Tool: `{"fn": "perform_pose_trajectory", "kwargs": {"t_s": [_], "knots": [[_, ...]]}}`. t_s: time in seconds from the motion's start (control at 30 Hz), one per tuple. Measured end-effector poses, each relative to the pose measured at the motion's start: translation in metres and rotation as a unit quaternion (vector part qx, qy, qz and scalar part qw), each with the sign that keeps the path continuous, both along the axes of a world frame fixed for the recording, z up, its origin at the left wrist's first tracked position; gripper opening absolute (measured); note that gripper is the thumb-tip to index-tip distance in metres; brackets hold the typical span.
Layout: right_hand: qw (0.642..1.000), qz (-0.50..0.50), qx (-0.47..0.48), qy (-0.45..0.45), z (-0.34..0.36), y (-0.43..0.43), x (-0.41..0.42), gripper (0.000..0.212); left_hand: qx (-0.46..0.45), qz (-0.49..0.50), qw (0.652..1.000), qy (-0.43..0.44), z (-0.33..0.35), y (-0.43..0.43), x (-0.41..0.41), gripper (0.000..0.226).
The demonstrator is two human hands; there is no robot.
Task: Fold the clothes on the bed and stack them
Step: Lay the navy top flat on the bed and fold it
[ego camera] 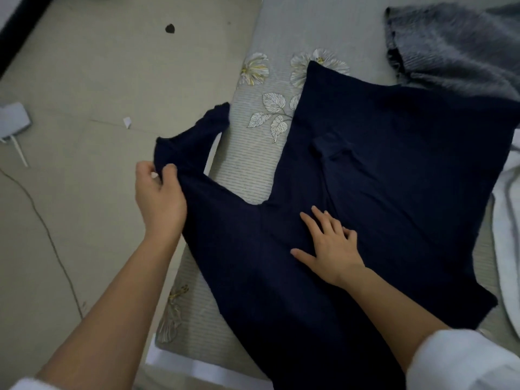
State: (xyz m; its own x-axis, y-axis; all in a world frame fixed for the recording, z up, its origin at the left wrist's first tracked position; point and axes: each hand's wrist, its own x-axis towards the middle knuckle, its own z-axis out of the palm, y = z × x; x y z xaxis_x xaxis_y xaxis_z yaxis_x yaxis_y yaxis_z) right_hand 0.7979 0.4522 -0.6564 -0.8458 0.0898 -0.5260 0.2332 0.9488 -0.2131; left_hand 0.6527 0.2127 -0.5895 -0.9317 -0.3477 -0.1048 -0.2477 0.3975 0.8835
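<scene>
Two hands are on 1 dark blue top (394, 164). It lies spread out on the bed (253, 153), body flat, neck (329, 149) near the middle. The L hand (159, 192) is out past the bed's side, over the floor (84, 80). Its thumb & fingers pinch the end of the sleeve (191, 144), so that sleeve is held up & out, off the bed. The R hand (329, 246) lies flat on the top's body w/ fingers spread. It presses down & grips nothing. I think this top is soft, light & floppy: the sleeve sags & folds where it's held, & it looks like a stretchy knit. It won't break & prob. won't slip much on the bed cover, but it will droop & bunch if held at 1 spot only. So, my guess: keep the pinch at the sleeve end, bring it across onto the body, & keep the flat hand near the armpit so the body doesn't drag along. For the big folds, take it by 2 corners at once, e.g. both ends of the bottom edge or both shoulders, then smooth w/ a flat palm. More clothes wait: a fluffy grey top (450, 43) at the far right of the bed, touching or just beside the blue one (can't tell which), & a white cloth (506, 220) at the right edge, right up against it. No stack shows yet.
</scene>
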Motion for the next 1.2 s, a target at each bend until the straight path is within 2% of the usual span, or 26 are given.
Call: {"fn": "perform_pose_trajectory", "kwargs": {"t_s": [0.07, 0.13, 0.17, 0.23, 0.27, 0.33, 0.4, 0.43, 0.5, 0.57, 0.63, 0.7, 0.77, 0.8, 0.83, 0.87, 0.9, 0.93, 1.0, 1.07, 1.1, 1.13, 1.17, 1.2], "knots": [[0.999, -0.017, -0.050, 0.007, 0.003, 0.004, 0.000, 0.074, -0.026, -0.052, 0.997, 0.049, 0.013, 0.020, 0.014, 0.010], [0.983, -0.103, -0.153, 0.017, 0.009, 0.011, -0.001, 0.062, -0.055, -0.131, 0.985, 0.102, 0.021, 0.053, 0.030, 0.011], [0.959, -0.175, -0.219, 0.027, 0.013, 0.017, -0.002, 0.055, -0.064, -0.183, 0.974, 0.118, 0.023, 0.070, 0.039, 0.013], [0.886, -0.324, -0.325, 0.070, 0.022, 0.030, -0.003, 0.032, -0.094, -0.317, 0.936, 0.121, 0.017, 0.100, 0.060, 0.010], [0.852, -0.381, -0.345, 0.096, 0.026, 0.038, -0.002, 0.018, -0.125, -0.395, 0.904, 0.101, 0.009, 0.110, 0.073, 0.007], [0.813, -0.448, -0.351, 0.124, 0.034, 0.053, 0.001, 0.014, -0.187, -0.539, 0.821, -0.020, -0.008, 0.119, 0.101, 0.022], [0.795, -0.481, -0.346, 0.131, 0.038, 0.067, 0.003, 0.015, -0.198, -0.615, 0.749, -0.146, -0.024, 0.113, 0.128, 0.037], [0.799, -0.480, -0.337, 0.132, 0.039, 0.070, 0.003, 0.014, -0.203, -0.617, 0.743, -0.160, -0.030, 0.107, 0.138, 0.041], [0.829, -0.443, -0.312, 0.136, 0.042, 0.072, 0.001, 0.011, -0.223, -0.585, 0.768, -0.135, -0.034, 0.090, 0.151, 0.040], [0.873, -0.358, -0.295, 0.153, 0.046, 0.064, -0.003, 0.016, -0.223, -0.551, 0.800, -0.081, -0.033, 0.073, 0.159, 0.035], [0.912, -0.229, -0.298, 0.162, 0.050, 0.046, -0.007, 0.031, -0.219, -0.524, 0.821, -0.055, -0.027, 0.058, 0.164, 0.029], [0.947, -0.064, -0.287, 0.129, 0.051, 0.024, -0.008, 0.050, -0.228, -0.471, 0.851, -0.047, -0.023, 0.045, 0.166, 0.023], [0.971, 0.084, -0.214, 0.072, 0.043, 0.005, -0.008, 0.067, -0.242, -0.412, 0.876, -0.058, -0.022, 0.034, 0.164, 0.021], [0.975, 0.127, -0.171, 0.060, 0.037, -0.001, -0.007, 0.066, -0.247, -0.388, 0.885, -0.066, -0.022, 0.030, 0.163, 0.022], [0.977, 0.140, -0.146, 0.063, 0.033, -0.006, -0.008, 0.058, -0.250, -0.368, 0.893, -0.069, -0.023, 0.028, 0.163, 0.025], [0.976, 0.105, -0.166, 0.090, 0.032, -0.008, -0.011, 0.043, -0.251, -0.353, 0.899, -0.073, -0.024, 0.027, 0.162, 0.030], [0.966, 0.022, -0.228, 0.123, 0.035, -0.010, -0.015, 0.028, -0.248, -0.345, 0.901, -0.080, -0.026, 0.027, 0.163, 0.038], [0.936, -0.090, -0.300, 0.158, 0.038, -0.010, -0.021, 0.017, -0.244, -0.344, 0.902, -0.093, -0.028, 0.029, 0.163, 0.046], [0.837, -0.316, -0.382, 0.232, 0.048, 0.004, -0.037, 0.013, -0.222, -0.344, 0.903, -0.128, -0.031, 0.035, 0.164, 0.060], [0.708, -0.508, -0.429, 0.238, 0.054, 0.033, -0.049, 0.028, -0.216, -0.348, 0.900, -0.148, -0.036, 0.041, 0.166, 0.067], [0.652, -0.572, -0.447, 0.217, 0.055, 0.051, -0.048, 0.038, -0.228, -0.350, 0.896, -0.153, -0.037, 0.044, 0.167, 0.068], [0.613, -0.616, -0.455, 0.196, 0.054, 0.071, -0.043, 0.044, -0.241, -0.349, 0.893, -0.154, -0.038, 0.046, 0.167, 0.068], [0.592, -0.645, -0.454, 0.168, 0.052, 0.089, -0.036, 0.045, -0.249, -0.343, 0.894, -0.148, -0.039, 0.048, 0.168, 0.066], [0.587, -0.662, -0.446, 0.136, 0.049, 0.103, -0.027, 0.045, -0.251, -0.335, 0.897, -0.141, -0.039, 0.049, 0.169, 0.063]]}}
